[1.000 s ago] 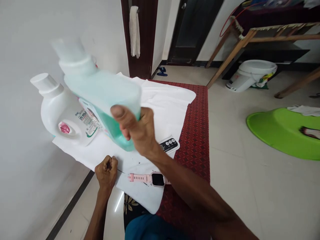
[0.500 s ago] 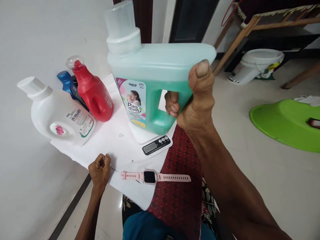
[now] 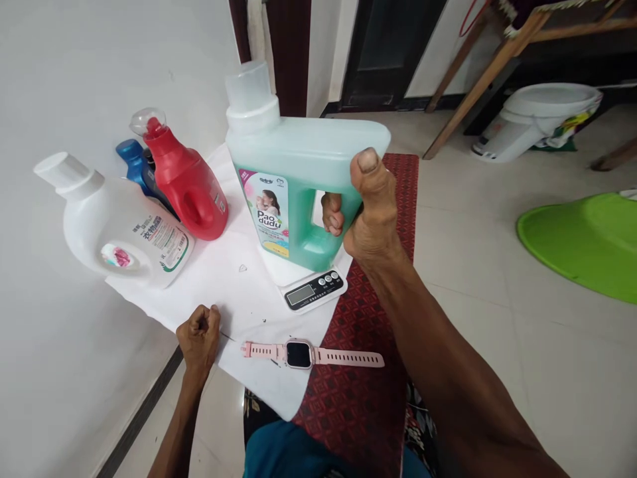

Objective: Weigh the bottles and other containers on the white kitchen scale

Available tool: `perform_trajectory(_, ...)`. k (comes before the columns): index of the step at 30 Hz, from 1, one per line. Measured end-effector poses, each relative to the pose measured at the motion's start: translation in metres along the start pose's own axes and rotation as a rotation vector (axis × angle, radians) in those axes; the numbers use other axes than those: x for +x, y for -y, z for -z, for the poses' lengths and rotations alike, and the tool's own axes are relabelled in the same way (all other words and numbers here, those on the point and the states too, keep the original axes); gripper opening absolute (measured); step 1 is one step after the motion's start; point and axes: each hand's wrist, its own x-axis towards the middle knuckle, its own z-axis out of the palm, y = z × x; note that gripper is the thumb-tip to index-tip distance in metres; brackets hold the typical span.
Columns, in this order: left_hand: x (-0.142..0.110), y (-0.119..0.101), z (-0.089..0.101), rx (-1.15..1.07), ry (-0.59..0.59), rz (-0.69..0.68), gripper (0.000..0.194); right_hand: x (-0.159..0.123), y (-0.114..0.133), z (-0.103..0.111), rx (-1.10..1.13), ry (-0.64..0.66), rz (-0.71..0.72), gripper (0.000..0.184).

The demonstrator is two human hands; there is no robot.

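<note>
My right hand is closed around the handle of a jug of green laundry detergent, which has a clear cap and a picture label. The jug is upright over a white kitchen scale; whether its base touches the platform I cannot tell. The scale's display looks blank. Curled into a fist, my left hand rests at the left edge of the white paper. A pink smartwatch lies face up with its strap stretched out, between me and the scale.
On the left stand a white detergent bottle, a red bottle and a blue bottle, close to the wall. A patterned dark red cloth covers the table under the paper. A white bucket and a green basin are on the floor.
The detergent jug has come down and away from me, toward the scale, with my right hand still on its handle. My left hand stays in place.
</note>
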Motion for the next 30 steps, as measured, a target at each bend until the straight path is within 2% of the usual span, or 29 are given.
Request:
perform_trajectory(3,0.002,-0.005,0.003,0.018,0.034,0.009,0.049,0.002,-0.002,0.003,-0.021,0.058,0.024,0.071)
perform_trajectory(5,0.007,-0.014,0.009,0.035,0.144,0.029,0.051,0.003,-0.001,0.006,-0.033,0.114,0.025,0.072)
perform_trajectory(8,0.02,-0.036,0.021,0.015,0.316,0.036,0.049,0.003,0.001,0.013,-0.083,0.147,0.031,0.07)
perform_trajectory(11,0.04,-0.058,0.022,-0.037,0.359,-0.02,0.047,0.0,0.004,0.022,-0.14,0.172,0.076,0.065)
perform_trajectory(14,0.07,-0.072,0.0,-0.13,0.293,-0.057,0.047,-0.005,0.004,0.03,-0.197,0.157,0.094,0.065)
perform_trajectory(18,0.113,-0.08,-0.053,-0.324,0.129,-0.037,0.044,-0.015,0.004,0.042,-0.37,0.071,0.099,0.067)
perform_trajectory(21,0.132,-0.081,-0.084,-0.373,0.076,-0.02,0.044,-0.023,0.004,0.051,-0.382,-0.056,0.165,0.064)
perform_trajectory(23,0.134,-0.078,-0.094,-0.393,0.071,-0.028,0.044,-0.026,0.005,0.055,-0.364,-0.118,0.179,0.06)
perform_trajectory(25,0.132,-0.073,-0.097,-0.382,0.067,-0.052,0.045,-0.026,0.006,0.054,-0.345,-0.115,0.176,0.057)
perform_trajectory(30,0.128,-0.066,-0.096,-0.125,0.067,-0.103,0.046,-0.014,0.003,0.03,-0.288,0.088,0.111,0.05)
